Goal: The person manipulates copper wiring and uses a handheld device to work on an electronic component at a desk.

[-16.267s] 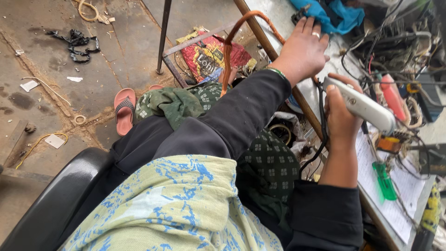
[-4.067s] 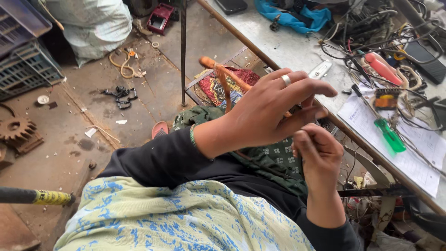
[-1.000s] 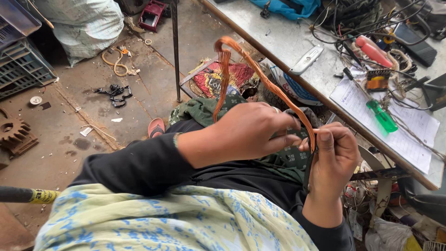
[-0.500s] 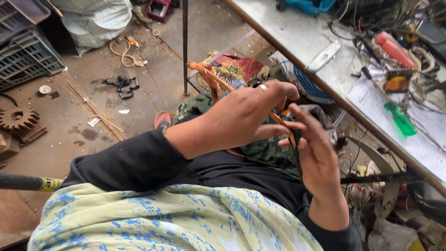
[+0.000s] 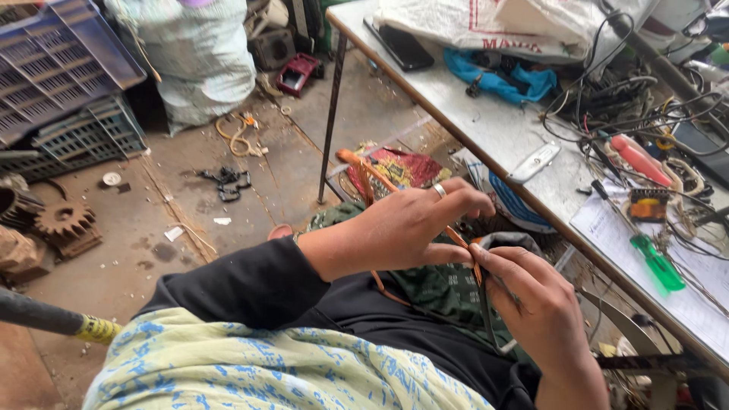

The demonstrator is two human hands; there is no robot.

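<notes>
Over the lap, beside the surface point(image 5: 493, 144), both the left hand point(image 5: 410, 228) and right hand point(image 5: 531, 311) had fingers pinched on the orange wire point(image 5: 364, 171), which could slip free or kink if bent too sharply.

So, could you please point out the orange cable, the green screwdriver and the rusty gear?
orange cable point(image 5: 363, 168): head view, bend above the left hand.
green screwdriver point(image 5: 657, 263): head view, middle of its handle.
rusty gear point(image 5: 64, 219): head view, toothed face.
</notes>
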